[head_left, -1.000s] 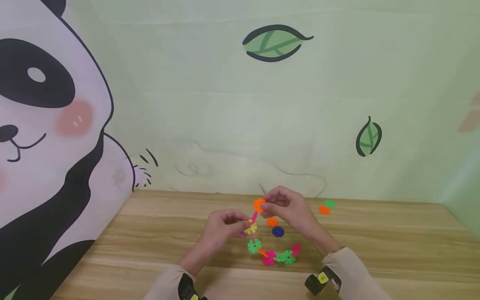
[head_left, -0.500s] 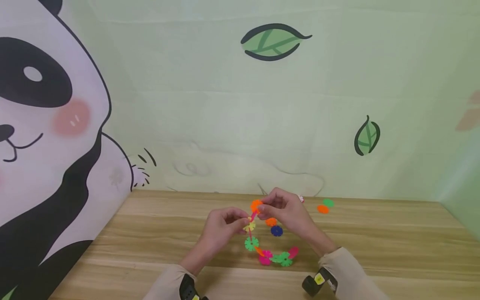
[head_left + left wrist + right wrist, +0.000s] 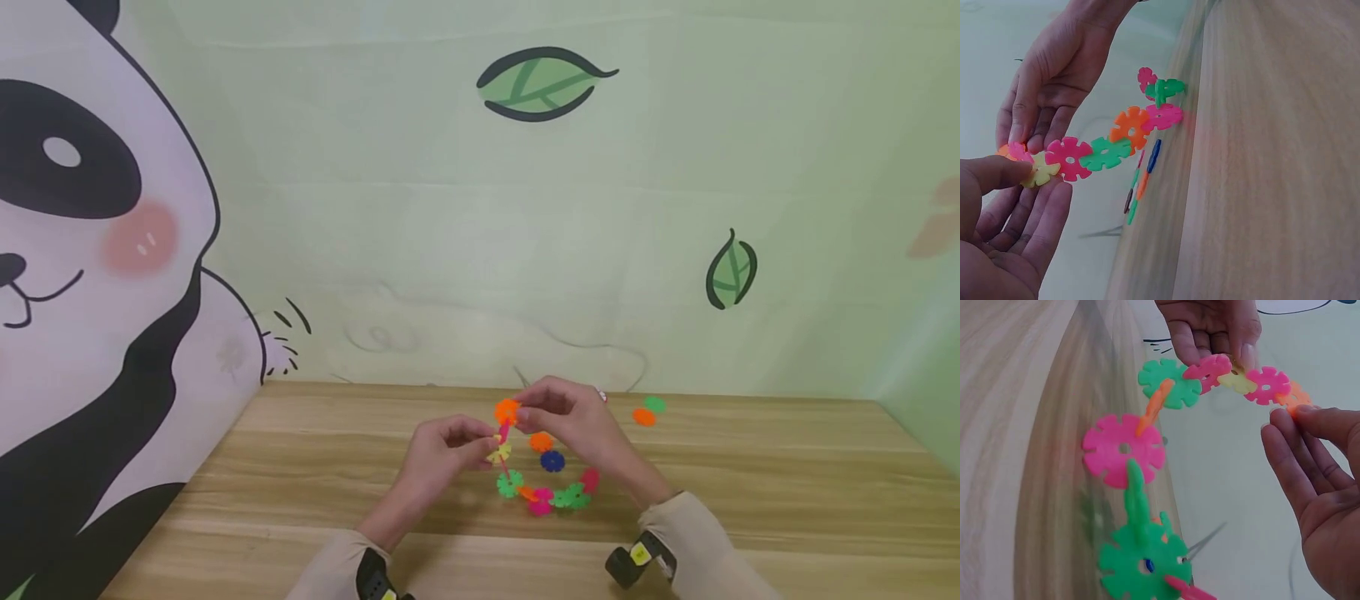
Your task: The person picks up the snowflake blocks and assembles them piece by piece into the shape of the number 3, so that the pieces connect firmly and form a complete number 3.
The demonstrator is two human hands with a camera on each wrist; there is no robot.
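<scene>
A curved chain of slotted plastic flower discs hangs between and below both hands, above the wooden table. My left hand (image 3: pixel 450 450) pinches a yellow disc (image 3: pixel 1238 383) between thumb and fingers. At the chain's upper end my right hand (image 3: pixel 573 421) pinches an orange disc (image 3: pixel 507 411). Between these two sits a pink disc (image 3: pixel 1267 386), slotted into its neighbours. Beyond the yellow one follow another pink disc (image 3: pixel 1068 159), a green disc (image 3: pixel 1105 154), an orange disc (image 3: pixel 1130 129) and more pink and green pieces. Fingertips partly cover both pinched discs.
Loose on the table (image 3: pixel 337 492) lie an orange disc (image 3: pixel 541 442) and a blue disc (image 3: pixel 552 461). Farther right are another orange disc (image 3: pixel 644 417) and a green disc (image 3: pixel 655 404). Behind stands a pale green wall (image 3: pixel 420 233) with a panda picture.
The chain's hanging end has swung, and now sits slightly higher in the head view. Both hands keep hold of the same discs, with only slight movement.
</scene>
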